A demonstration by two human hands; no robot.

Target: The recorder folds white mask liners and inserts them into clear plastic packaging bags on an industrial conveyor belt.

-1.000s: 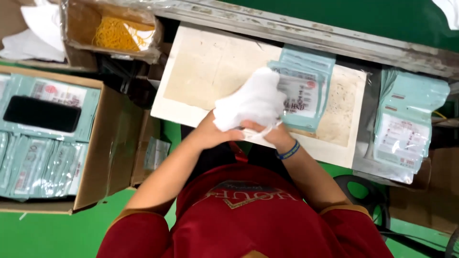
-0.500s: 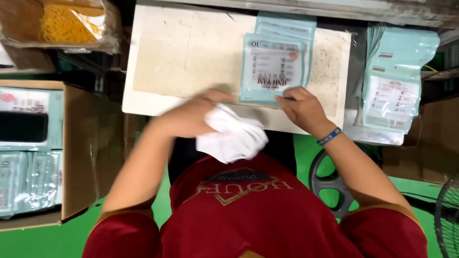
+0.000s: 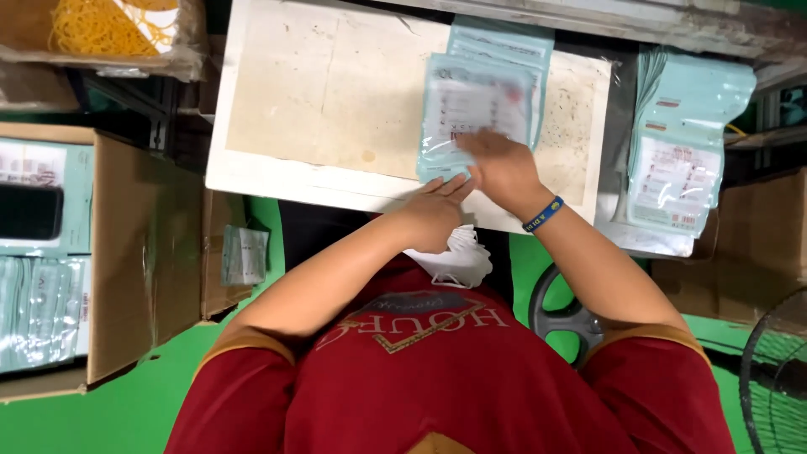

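pouch (image 3: 475, 113) print blurred, white bundle (image 3: 454, 259) half-hidden

At twelve o'clock we see a flat pale-teal plastic pouch (image 3: 475, 113); at three, a stack of matching pouches (image 3: 681, 160).

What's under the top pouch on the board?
Under the top pouch lie more teal pouches, their edges showing above and right of it, on the white board. How many is hidden. The right hand covers its lower corner.
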